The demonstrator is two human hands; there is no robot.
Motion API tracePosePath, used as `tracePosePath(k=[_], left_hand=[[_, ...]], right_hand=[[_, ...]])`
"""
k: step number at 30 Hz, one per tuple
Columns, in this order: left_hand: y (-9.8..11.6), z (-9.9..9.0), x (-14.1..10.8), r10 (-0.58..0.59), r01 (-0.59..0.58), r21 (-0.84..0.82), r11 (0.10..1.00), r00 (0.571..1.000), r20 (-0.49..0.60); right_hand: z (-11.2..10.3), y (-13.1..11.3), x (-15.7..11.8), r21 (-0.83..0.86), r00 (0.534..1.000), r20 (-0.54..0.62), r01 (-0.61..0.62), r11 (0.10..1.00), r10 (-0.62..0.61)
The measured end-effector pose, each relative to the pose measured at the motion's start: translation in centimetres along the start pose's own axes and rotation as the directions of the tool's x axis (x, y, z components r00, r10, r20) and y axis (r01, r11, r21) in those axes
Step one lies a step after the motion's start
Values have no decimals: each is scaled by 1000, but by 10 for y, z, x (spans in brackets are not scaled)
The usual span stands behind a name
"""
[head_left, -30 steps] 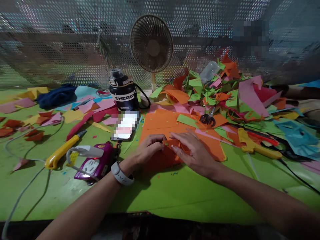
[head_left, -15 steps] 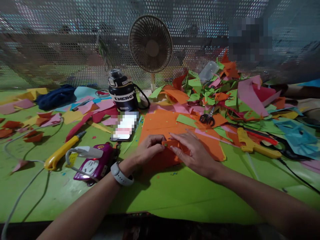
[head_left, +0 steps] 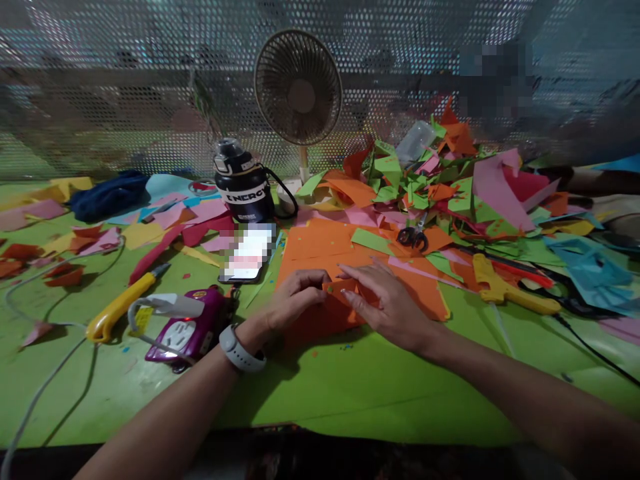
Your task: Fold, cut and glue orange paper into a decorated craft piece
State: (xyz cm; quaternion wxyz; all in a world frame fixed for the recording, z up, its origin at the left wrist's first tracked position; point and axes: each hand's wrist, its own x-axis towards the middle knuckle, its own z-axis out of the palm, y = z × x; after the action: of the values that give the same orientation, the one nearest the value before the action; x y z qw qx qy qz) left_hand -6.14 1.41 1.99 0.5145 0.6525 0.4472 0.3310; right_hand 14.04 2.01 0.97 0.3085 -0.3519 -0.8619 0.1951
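Observation:
A small folded piece of orange paper [head_left: 338, 288] stands between my two hands, over larger orange sheets on the table. My left hand [head_left: 299, 297], with a pale band at the wrist, has its fingers curled and closed at the paper's left edge. Across from it, my right hand [head_left: 387, 308] has the thumb on the near side of the piece and the long fingers reaching behind it, so it holds the paper loosely. The fingers hide part of the fold. Under and behind the hands lies a stack of orange paper sheets [head_left: 320, 243].
Black scissors [head_left: 413, 239] and a yellow glue gun [head_left: 515, 293] lie to the right. On the left are a yellow-handled tool [head_left: 120, 308], a purple power strip [head_left: 187, 330] and a phone [head_left: 247, 253]. A bottle [head_left: 245, 187], a fan [head_left: 299, 87] and heaped paper scraps [head_left: 390, 170] stand behind.
Both hands stay at the orange piece in almost the same pose. The whole view has shifted very slightly; nothing is visibly picked up or let go.

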Motion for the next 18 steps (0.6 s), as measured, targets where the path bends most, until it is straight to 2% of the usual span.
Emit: tracePosePath(k=[5,10,14,18], left_hand=[[1,4,-2,12,-13,-4,1000,999,-52],[-3,8,-1,22,-20,53,998,999,-46],[-6,7,-1,35,-34,79,996,999,-18],[-7,6,-2,35,-36,-13,999,996,-76]], right_hand=[[0,2,1,-20,1000,1,18,1000,-18],[0,3,2,-10,1000,-6,7,1000,-7],[-3,2,4,65,999,2,-35,997,35],[-6,5,5,204,990,42,-142,969,137]])
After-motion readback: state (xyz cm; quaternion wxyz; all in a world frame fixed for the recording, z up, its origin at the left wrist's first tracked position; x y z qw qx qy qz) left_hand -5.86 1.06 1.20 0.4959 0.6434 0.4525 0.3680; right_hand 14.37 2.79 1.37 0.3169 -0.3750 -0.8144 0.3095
